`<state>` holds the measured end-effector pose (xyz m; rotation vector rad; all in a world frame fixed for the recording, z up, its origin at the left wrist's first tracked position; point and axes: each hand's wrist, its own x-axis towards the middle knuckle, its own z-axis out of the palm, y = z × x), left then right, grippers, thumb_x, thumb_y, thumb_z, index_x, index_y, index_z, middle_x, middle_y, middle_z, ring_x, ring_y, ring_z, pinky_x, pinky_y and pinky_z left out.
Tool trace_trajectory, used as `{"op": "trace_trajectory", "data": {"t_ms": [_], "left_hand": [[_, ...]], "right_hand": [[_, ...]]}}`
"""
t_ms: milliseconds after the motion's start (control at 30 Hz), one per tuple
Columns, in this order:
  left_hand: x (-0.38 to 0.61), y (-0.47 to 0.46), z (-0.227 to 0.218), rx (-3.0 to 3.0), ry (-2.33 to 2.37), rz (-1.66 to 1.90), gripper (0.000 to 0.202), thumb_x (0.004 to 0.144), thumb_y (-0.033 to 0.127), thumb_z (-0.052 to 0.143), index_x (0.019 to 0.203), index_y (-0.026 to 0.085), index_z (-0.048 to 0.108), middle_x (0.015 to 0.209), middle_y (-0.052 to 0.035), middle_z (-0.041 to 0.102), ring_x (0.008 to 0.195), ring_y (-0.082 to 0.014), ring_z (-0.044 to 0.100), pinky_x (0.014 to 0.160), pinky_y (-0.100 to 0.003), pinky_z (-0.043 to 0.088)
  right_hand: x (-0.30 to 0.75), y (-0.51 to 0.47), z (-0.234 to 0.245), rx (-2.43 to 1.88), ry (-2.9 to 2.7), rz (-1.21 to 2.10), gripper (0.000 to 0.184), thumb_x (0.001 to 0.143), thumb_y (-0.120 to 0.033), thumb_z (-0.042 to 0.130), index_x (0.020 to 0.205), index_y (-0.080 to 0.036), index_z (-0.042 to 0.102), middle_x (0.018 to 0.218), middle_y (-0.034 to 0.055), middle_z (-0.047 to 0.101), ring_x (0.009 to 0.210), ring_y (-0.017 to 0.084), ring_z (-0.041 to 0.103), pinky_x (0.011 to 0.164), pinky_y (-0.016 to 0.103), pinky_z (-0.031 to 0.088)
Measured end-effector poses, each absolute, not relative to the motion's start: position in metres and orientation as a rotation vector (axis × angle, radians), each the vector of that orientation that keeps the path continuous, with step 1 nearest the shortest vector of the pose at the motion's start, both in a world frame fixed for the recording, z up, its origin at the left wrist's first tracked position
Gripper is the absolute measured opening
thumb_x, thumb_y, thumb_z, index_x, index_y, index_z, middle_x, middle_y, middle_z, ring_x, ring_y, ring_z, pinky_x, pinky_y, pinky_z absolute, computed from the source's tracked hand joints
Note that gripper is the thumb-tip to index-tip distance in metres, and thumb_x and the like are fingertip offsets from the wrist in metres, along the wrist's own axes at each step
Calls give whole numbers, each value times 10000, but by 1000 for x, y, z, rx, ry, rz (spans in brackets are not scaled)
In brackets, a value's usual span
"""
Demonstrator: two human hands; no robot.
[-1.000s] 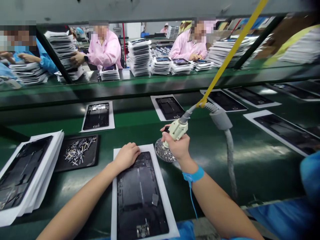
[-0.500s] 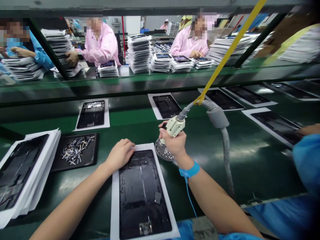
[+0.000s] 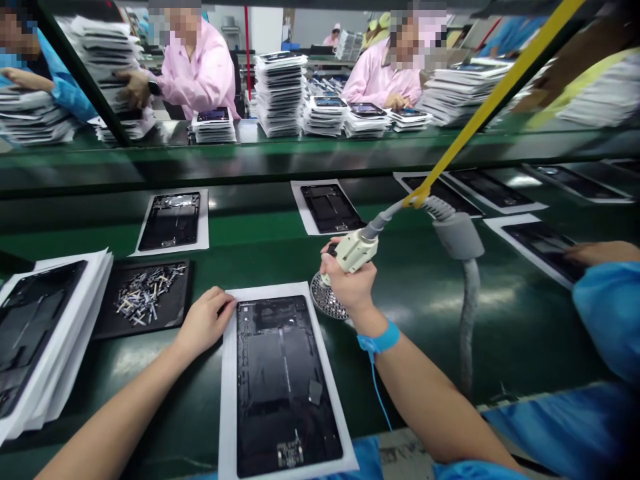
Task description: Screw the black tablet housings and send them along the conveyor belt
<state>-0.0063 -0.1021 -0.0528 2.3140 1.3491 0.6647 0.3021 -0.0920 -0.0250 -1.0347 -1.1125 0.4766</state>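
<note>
The dark panel (image 3: 283,380) lies flat on a white sheet (image 3: 229,400) directly in front of the person, on the green belt (image 3: 525,313), and every place here is given from this panel; the left hand (image 3: 205,323) rests at its upper left corner, fingers loosely bent and lying on the edge of the white sheet, gripping nothing; the right hand (image 3: 350,285) is just beyond the upper right corner of the panel, closed fully around a cream electric screwdriver (image 3: 354,250), which it holds tilted, the lower end pointing down at a round perforated dish (image 3: 325,301) lying just beside the sheet; whether the tip touches the dish I cannot tell, because the hand hides it; a blue wrist strap (image 3: 379,340) with a thin cord sits on the right wrist; from the top of the screwdriver a grey hose (image 3: 467,313) bends down to the right of the panel, and a yellow strap (image 3: 500,93) rises from the same point; left of the panel, near the left hand, stands a black tray (image 3: 145,300) with small metal parts, and further left a stack of panels on sheets (image 3: 40,333); far right of the panel a co-worker's hand (image 3: 597,252) rests on another panel; beyond the panel two more panels (image 3: 173,220) (image 3: 330,207) lie on their own sheets; furthest behind, above a raised green shelf (image 3: 300,160), are tall stacks (image 3: 280,93) and people in pink coats (image 3: 205,73).
</note>
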Motion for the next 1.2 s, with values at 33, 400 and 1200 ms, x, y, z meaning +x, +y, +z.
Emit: {"op": "trace_trajectory", "data": {"t_ms": [33, 400, 1200], "left_hand": [[-7, -102, -52, 2302, 1341, 656, 285, 1005, 364, 490, 880, 203, 689, 876, -52, 657, 844, -201, 665, 796, -320, 525], [-9, -101, -51, 2248, 1305, 607, 298, 1005, 391, 485, 886, 208, 689, 876, -48, 666, 862, -203, 654, 810, -329, 508], [-2, -100, -57, 2258, 1277, 578, 273, 1016, 303, 488, 941, 205, 732, 877, -58, 667, 875, -204, 638, 809, -327, 506]], "right_hand": [[302, -92, -26, -1031, -1116, 475, 216, 794, -245, 760, 996, -207, 696, 841, 8, 725, 533, 94, 602, 560, 265, 552], [302, -92, -26, -1041, -1113, 471, 196, 797, -249, 755, 976, -210, 686, 828, -3, 713, 512, 84, 588, 525, 249, 544], [180, -106, -11, -808, -1272, 855, 259, 851, -282, 730, 1086, -244, 627, 942, 22, 719, 641, 128, 675, 568, 276, 591]]}}
